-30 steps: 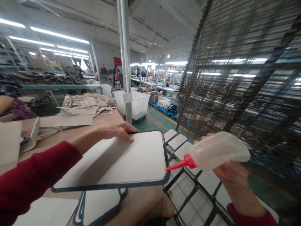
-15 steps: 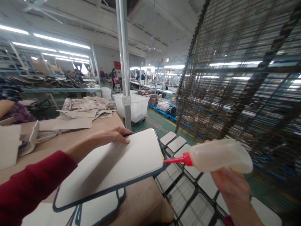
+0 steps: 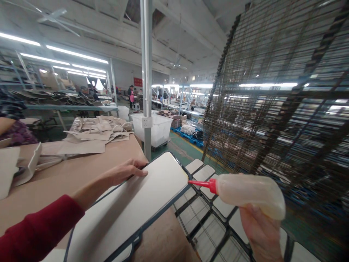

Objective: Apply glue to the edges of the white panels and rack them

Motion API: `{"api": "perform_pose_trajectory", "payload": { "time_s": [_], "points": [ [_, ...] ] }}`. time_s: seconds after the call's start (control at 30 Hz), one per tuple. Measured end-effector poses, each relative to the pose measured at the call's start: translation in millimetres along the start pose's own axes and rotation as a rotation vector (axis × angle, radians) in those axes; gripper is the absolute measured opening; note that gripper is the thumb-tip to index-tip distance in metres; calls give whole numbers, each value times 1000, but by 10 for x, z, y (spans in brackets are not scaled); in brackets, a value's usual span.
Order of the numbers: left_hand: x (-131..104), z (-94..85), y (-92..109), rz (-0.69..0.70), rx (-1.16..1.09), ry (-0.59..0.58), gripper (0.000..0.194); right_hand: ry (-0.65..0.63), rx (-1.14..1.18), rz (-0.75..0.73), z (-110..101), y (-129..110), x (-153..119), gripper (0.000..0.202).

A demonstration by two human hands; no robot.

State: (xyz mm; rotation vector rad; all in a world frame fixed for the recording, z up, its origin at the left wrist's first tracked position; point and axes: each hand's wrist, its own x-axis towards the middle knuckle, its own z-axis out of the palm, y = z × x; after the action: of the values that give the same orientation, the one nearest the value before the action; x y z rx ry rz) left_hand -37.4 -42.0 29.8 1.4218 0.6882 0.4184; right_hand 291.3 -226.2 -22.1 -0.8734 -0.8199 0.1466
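Note:
My left hand (image 3: pixel 132 170) grips the far edge of a white panel (image 3: pixel 136 203) with a dark rim, thumb on its top face. The panel is tilted in front of me, its right corner raised. In my right hand (image 3: pixel 260 222) is a translucent squeeze bottle (image 3: pixel 249 191), lying nearly level. Its red nozzle (image 3: pixel 201 184) points left, with the tip at the panel's right corner. A thin yellowish line shows along the panel's right edge. Beneath the panel, part of another dark-rimmed piece (image 3: pixel 124 253) shows.
Beige pieces (image 3: pixel 100 129) lie piled on the brown table (image 3: pixel 114 153). White panels (image 3: pixel 205 172) rest on a wire rack at lower right, and a tall wire mesh (image 3: pixel 272 91) rises behind. A post (image 3: pixel 147 138) and white bin (image 3: pixel 160 127) stand ahead. At far left, a person's arm (image 3: pixel 7 125) shows.
The panel has turned, its near end swinging down and its right corner shifting slightly left and up. The bottle and my right hand have moved slightly left, while my left hand sits a little lower.

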Motion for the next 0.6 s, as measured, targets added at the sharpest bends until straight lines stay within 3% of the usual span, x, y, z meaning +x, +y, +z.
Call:
{"api": "perform_pose_trajectory", "payload": {
  "time_s": [0.13,0.27,0.6],
  "points": [
    [-6,15,-82,18,-12,-14,37,-75,130,78,129,-32,36,49],
    [-14,17,-128,7,-11,2,40,-32,74,75,159,9,31,50],
    [-9,8,-186,-32,-53,42,39,-79,12,61,210,149,-19,51]
  ]
}}
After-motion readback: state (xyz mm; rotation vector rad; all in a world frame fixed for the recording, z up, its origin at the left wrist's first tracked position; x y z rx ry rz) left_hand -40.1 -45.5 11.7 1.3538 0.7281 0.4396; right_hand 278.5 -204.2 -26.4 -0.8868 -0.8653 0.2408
